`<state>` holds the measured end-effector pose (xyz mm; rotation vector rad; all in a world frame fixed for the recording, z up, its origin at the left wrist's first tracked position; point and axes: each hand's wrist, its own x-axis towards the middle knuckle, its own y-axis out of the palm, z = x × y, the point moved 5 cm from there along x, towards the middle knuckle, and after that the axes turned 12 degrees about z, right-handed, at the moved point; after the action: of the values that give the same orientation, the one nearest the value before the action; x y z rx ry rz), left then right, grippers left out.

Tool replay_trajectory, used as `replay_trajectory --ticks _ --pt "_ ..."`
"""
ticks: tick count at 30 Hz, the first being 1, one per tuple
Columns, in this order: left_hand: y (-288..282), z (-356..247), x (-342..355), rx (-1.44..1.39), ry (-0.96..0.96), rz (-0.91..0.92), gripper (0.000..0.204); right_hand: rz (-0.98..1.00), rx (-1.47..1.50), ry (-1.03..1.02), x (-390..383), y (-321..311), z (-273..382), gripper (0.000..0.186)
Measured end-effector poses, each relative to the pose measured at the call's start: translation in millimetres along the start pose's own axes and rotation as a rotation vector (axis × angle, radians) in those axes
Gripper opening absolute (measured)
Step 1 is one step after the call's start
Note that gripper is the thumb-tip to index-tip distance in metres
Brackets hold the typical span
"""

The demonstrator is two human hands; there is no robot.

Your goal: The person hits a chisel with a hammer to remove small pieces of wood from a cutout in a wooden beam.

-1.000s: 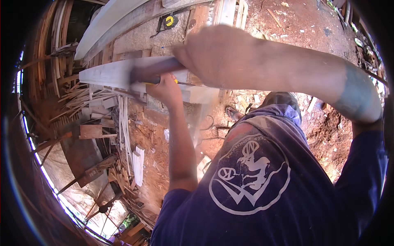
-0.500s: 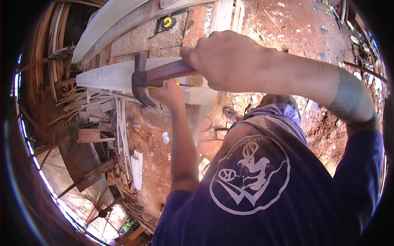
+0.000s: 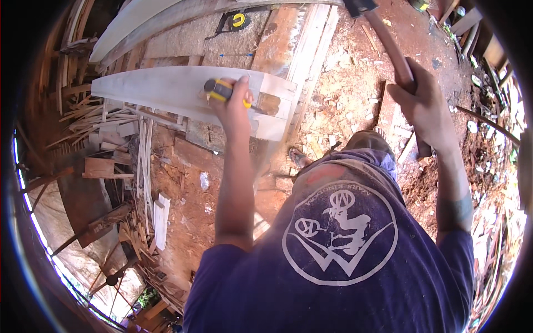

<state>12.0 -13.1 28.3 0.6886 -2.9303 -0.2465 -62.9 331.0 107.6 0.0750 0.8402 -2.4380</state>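
Chisel [image 3: 225, 90], with a black-and-yellow handle, is held in the closed grip of the left hand [image 3: 236, 108], its blade set against the pale grey plank [image 3: 166, 89] near the plank's notched end. Beyond the plank, a yellow tape measure [image 3: 239, 20] is seen on the boards. The hammer [image 3: 388, 47] is clasped by the right hand [image 3: 425, 108] and has been raised up and away from the plank since half a second ago; its head is apparently cut off at the rim.

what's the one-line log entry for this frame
left hand: grips chisel on plank | right hand: hammer raised, apart from chisel
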Motion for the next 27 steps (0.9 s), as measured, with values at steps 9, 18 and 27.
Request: replay_trajectory --ticks 9,18,27 --pt "-123 25 -81 -0.57 0.079 -0.067 0.019 0.037 0.092 0.049 7 9 -13 0.017" --pt "-89 -37 -100 -0.417 0.24 0.064 0.018 0.082 0.318 -0.013 23 35 6 0.017" --pt "-9 -16 -8 0.123 0.057 -0.026 0.019 0.167 0.159 0.052 7 52 -13 0.027"
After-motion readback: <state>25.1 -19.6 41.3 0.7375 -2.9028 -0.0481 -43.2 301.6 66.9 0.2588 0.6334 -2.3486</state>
